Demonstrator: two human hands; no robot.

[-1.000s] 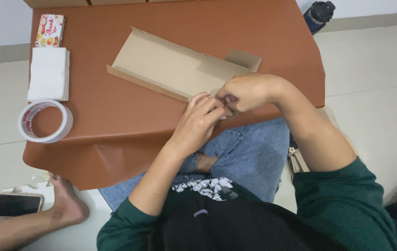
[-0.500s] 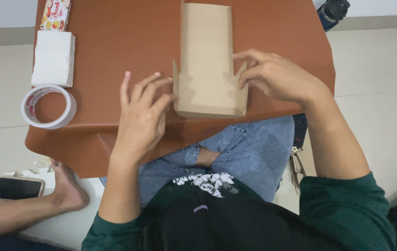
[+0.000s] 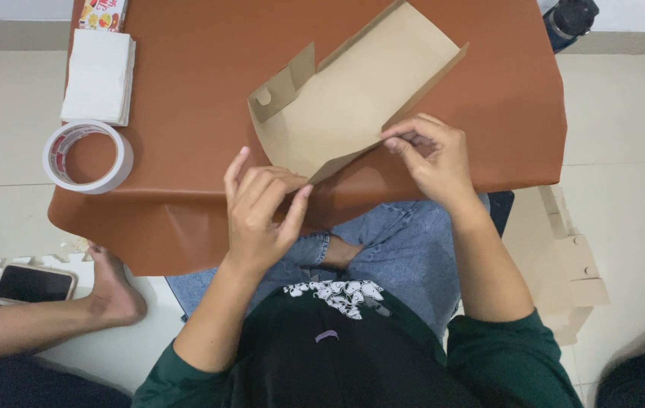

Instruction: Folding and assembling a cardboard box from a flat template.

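A tan cardboard box blank (image 3: 352,98) with folded-up side flaps lies tilted on the brown table (image 3: 194,83), its near corner pointing at me. My left hand (image 3: 262,208) pinches that near corner between thumb and fingers. My right hand (image 3: 432,155) grips the right side flap at its near end, fingers curled over the edge. Both hands rest at the table's front edge, above my knees in blue jeans.
A roll of white tape (image 3: 86,156) sits at the table's left front. A white stack of paper (image 3: 99,75) and a colourful packet (image 3: 102,13) lie behind it. A dark bottle (image 3: 573,19) stands beyond the right corner. A phone (image 3: 34,283) and more cardboard (image 3: 564,257) lie on the floor.
The cardboard has been turned from straight to slanting up to the right. My left hand went from flat on the table to pinching the near corner. My right hand stayed on the right flap.
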